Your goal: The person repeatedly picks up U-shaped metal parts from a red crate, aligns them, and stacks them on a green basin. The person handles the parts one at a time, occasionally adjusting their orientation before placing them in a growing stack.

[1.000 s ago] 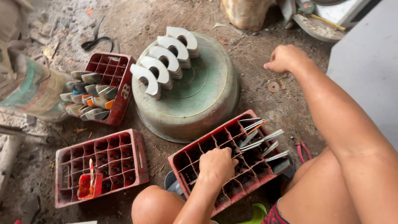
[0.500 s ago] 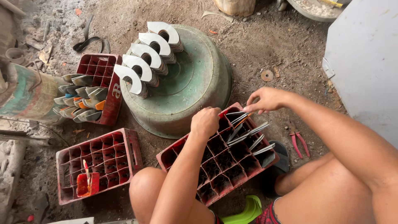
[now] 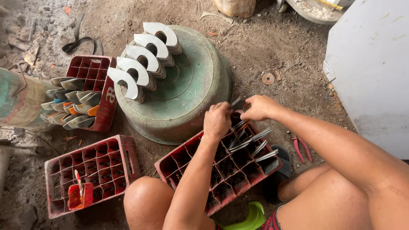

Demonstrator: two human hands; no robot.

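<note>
1. Grey flat metal piece point(image 3: 237, 102), small and dark, sits pinched between both hands over the far edge of the red plastic divided crate point(image 3: 221, 170) lying on the dirt floor in front of the person's knees.
2. Left hand point(image 3: 217, 120) is closed, its fingers curled on the near end of the metal piece; right hand point(image 3: 259, 107) is closed too, fingertips gripping the far end.
3. Several more thin grey metal strips point(image 3: 251, 145) stand tilted in the crate's right-hand compartments, just below the hands.
4. Just beyond the hands sits an upturned green metal basin point(image 3: 187, 89), touching or nearly touching the crate; a row of five stacks of white curved cut-outs point(image 3: 142, 59) runs along its left part.
5. A second red crate point(image 3: 93, 83) lies left of the basin, its near half stuffed with folded grey sheet pieces point(image 3: 68, 104), a few orange.
6. A third red crate point(image 3: 87, 172) sits at lower left, with a small red container point(image 3: 80, 195) in its near corner.
7. Red-handled pliers point(image 3: 301, 148) lie on the floor right of the right forearm, and a pale grey flat panel point(image 3: 370, 64) fills the right side.
</note>
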